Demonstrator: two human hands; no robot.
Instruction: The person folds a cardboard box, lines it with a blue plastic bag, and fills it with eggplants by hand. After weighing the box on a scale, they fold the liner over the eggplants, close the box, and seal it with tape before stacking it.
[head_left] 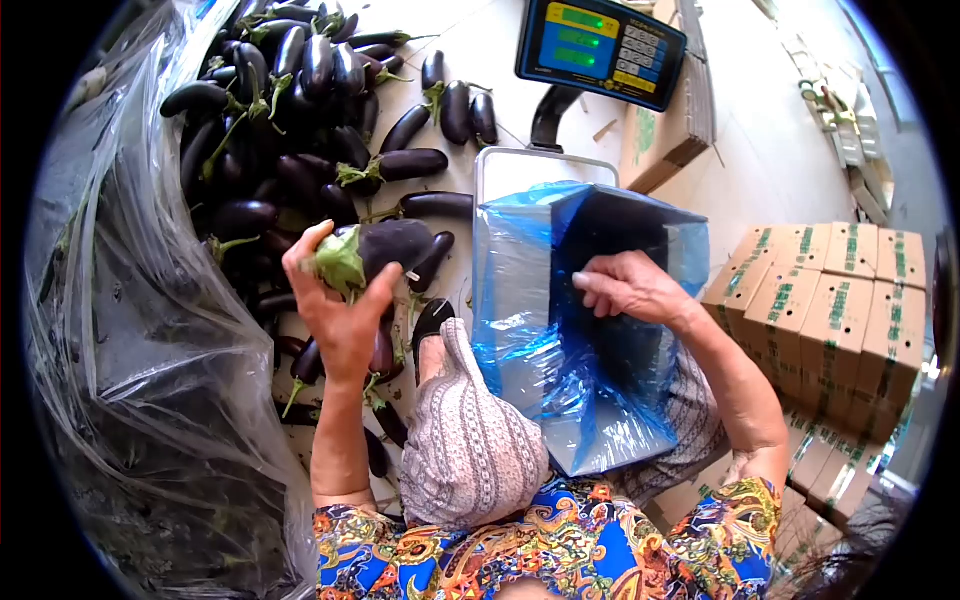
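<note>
My left hand (340,322) is wrapped round a dark purple eggplant (398,244), its green cap towards my fingers, held up above the pile. Between my knees stands an open box lined with a blue plastic bag (515,300), the film folded out over its sides. My right hand (632,288) hovers over the box opening with fingers curled in and nothing visible in them. The inside of the box is dark, and I cannot make out what lies in it. Beyond the box shows the rim of a metal scale platform (545,165).
A large heap of eggplants (300,85) covers the floor at left, beside crumpled clear plastic sheeting (130,330). The scale's lit display (600,48) rises on a post at the back. Flattened cardboard (680,120) leans behind it. Brown cartons (825,310) are stacked at right.
</note>
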